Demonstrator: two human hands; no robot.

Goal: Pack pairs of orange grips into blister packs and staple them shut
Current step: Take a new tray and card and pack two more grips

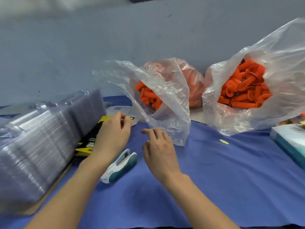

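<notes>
Left hand (113,134) over the yellow cards (88,142), grip curled, hold unclear, right hand (158,149) above the blue worktop (231,171), grip loose and empty, stapler (120,166) between them, orange grips (244,90) bagged behind.

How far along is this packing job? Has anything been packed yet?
Nothing finished shows clearly. Orange tubular grips fill two clear plastic bags; the clear blister-pack stack stands tall. In hand: the left hand is over yellow-and-black printed cards; the right hand is empty. Filling and stapling remain; the white-and-teal stapler lies untouched.
</notes>
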